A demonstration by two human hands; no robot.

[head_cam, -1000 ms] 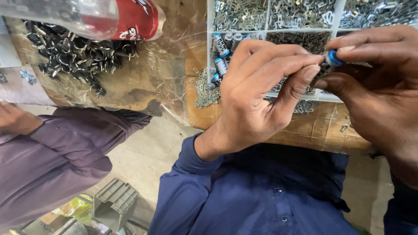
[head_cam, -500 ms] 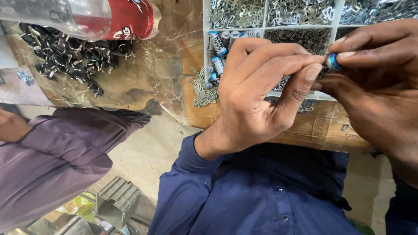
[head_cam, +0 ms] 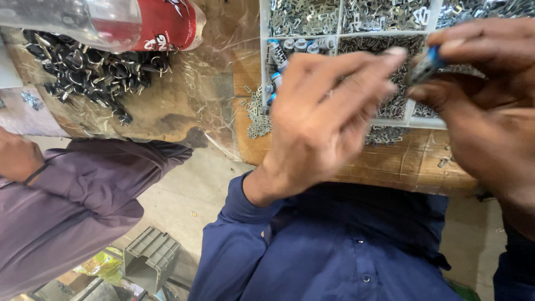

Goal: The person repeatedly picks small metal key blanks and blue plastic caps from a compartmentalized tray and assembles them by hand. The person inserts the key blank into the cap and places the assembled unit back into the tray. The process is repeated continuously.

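Observation:
My right hand [head_cam: 485, 111] pinches a small blue-and-metal part [head_cam: 426, 66] between thumb and fingertips, above a white compartment tray [head_cam: 263, 67]. In the middle of the view, blurred, is my left hand [head_cam: 323, 111], its fingers stretched out and slightly apart. The index tip lies just left of the part, and whether it touches is unclear. The tray's compartments hold several small silver metal pieces [head_cam: 306, 17] and blue-capped cylinders [head_cam: 278, 53]. My hands hide part of the tray.
Loose silver pieces [head_cam: 256, 114] lie beside the tray on the wooden table [head_cam: 390, 167]. A pile of black metal parts [head_cam: 95, 72] sits on plastic sheet at left, below a clear bottle with a red label [head_cam: 111, 22]. Another person's purple sleeve [head_cam: 83, 189] is at left. A grey crate [head_cam: 150, 256] stands on the floor.
My left hand's fingers, which were pinched together with the right hand's on the blue part, have spread out and drawn slightly left. The right hand keeps hold of the part.

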